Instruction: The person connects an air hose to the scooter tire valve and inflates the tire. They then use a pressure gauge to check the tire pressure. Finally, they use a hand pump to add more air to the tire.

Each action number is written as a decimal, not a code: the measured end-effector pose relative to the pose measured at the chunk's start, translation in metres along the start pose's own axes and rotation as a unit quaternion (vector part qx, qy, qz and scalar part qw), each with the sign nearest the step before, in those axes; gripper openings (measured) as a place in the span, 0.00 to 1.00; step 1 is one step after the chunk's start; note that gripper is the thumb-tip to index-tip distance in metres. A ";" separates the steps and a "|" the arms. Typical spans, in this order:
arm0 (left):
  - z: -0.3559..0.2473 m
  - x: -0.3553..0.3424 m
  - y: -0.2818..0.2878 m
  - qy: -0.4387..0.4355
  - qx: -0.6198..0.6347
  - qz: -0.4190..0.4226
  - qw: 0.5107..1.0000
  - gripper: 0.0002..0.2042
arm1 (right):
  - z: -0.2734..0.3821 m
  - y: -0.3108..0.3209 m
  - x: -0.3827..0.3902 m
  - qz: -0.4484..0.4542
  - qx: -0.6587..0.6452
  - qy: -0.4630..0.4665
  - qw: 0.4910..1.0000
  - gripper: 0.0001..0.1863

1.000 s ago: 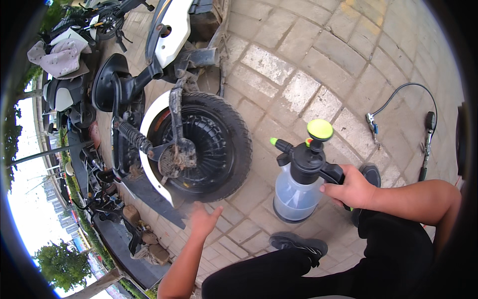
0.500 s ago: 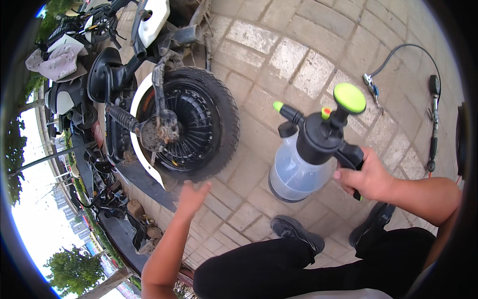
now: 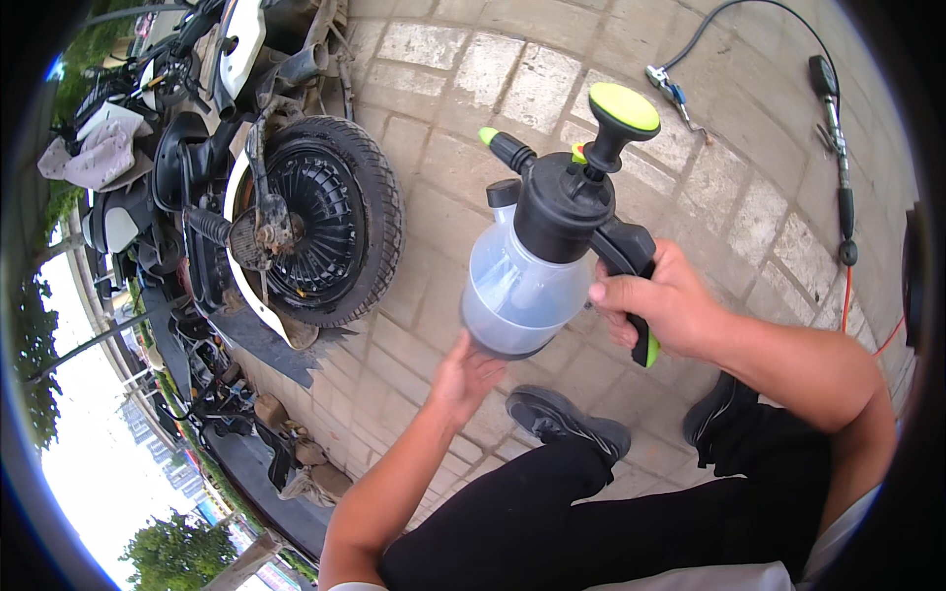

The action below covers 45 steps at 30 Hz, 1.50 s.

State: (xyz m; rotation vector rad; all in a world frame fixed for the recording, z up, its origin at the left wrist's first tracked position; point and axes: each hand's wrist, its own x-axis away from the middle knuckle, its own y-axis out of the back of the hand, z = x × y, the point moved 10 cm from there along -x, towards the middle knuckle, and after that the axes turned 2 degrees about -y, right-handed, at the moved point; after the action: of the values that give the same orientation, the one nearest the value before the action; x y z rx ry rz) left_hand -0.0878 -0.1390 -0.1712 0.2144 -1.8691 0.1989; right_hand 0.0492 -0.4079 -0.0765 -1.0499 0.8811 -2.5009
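My right hand [image 3: 658, 303] is wrapped round the black handle of a pump sprayer [image 3: 527, 286]. The sprayer has a clear bottle with some liquid in it, a black head, a lime-green pump knob [image 3: 625, 106] and a green-tipped nozzle [image 3: 506, 148] pointing left. Close to the bottle's lower left side is my left hand [image 3: 465, 379], fingers stretched out toward the base; whether it touches the bottle I cannot tell. To the left, a scooter wheel [image 3: 330, 222] with a black tyre and spoked rim lies sideways, still on its frame under a white fender [image 3: 258, 305].
An air hose with a gauge [image 3: 670, 87] and a black-and-metal inflator handle [image 3: 833, 128] lie on the paving at right, with a red hose [image 3: 847, 295]. Scooters [image 3: 123, 212] stand along the left. Below are my shoes [image 3: 567, 424].
My left hand has moved right, from near the wheel to the bottle's base. The sprayer has shifted left and up in view, and the whole view has shifted.
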 end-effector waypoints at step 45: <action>-0.193 0.190 -0.128 -0.552 -0.592 -0.082 0.581 0.31 | -0.117 -0.116 0.009 0.015 0.145 0.085 0.986 0.27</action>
State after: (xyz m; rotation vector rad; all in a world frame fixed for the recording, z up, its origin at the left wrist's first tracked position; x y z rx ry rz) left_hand 0.0657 -0.2252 0.0714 -0.5794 -2.6833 -1.6894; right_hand -0.0442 -0.2731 -0.0624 -0.7340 0.5464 -2.6210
